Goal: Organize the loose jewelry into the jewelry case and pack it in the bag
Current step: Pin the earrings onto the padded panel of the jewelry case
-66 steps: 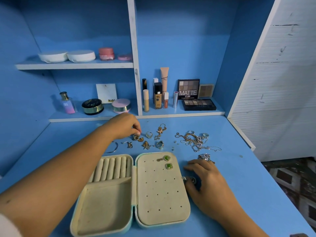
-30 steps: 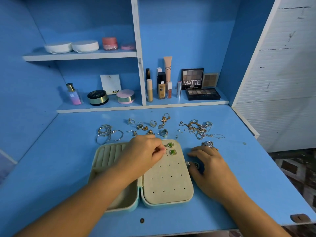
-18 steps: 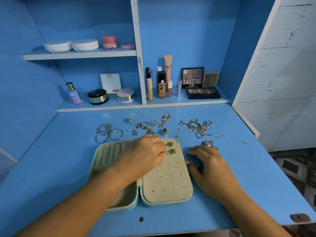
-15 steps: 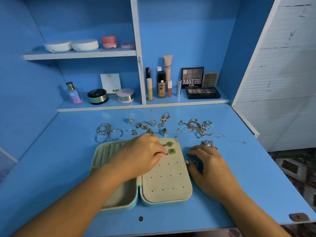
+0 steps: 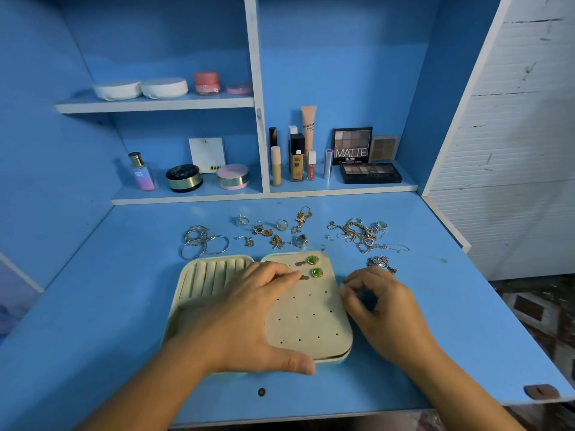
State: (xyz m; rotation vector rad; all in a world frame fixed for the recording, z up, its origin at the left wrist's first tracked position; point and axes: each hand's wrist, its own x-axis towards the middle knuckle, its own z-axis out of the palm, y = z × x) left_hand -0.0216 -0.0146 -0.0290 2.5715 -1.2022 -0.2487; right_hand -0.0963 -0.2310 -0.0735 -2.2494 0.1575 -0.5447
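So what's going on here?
A person is filling the open jewelry case on the blue desk. The left hand lies across it, fingertips at a small earring beside two green earrings already pinned. The right hand curls at the case's right edge; I can't tell if it holds anything. Rings, bangles and chains lie loose behind.

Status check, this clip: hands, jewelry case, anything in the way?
Left hand flat on open jewelry case, fingertips by small earring. Right hand curled at case edge, contents unclear. Loose jewelry behind case; nothing blocking.
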